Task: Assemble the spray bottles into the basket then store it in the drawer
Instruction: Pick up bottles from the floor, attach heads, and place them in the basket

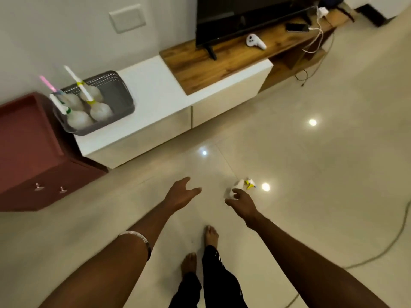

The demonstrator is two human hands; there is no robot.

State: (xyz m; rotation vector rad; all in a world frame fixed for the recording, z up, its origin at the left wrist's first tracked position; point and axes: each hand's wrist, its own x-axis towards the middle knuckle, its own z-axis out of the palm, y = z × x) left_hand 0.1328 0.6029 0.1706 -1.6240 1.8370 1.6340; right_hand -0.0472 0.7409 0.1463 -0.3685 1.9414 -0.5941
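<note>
Basket (115,101): grey, perforated plastic, rectangular, standing on the white cabinet top (155,90) at about ten o'clock from the hands, its near-left corner hanging over the cabinet edge.
Bottles in basket (101,111): four cloudy, rounded spray bottles standing together in the basket's left half; long straws stick up from them, one pink, the others white with yellow or green bands.
Loose spray bottle (239,185): small, white-bodied, with a yellow and white spray head pointing toward three o'clock; it is low over the glossy floor (311,163), at about one o'clock from the person's feet.
Right hand (241,202): fingers curled down over the white body of the loose spray bottle, gripping it from above.
Left hand (182,194): held out above the floor, palm turned inward, fingers relaxed and spread, thumb apart, holding nothing; a silver bangle (135,235) sits on the forearm.
Red drawer unit (33,156): at nine o'clock, just left of the white cabinet, two small knobs on its front.
</note>
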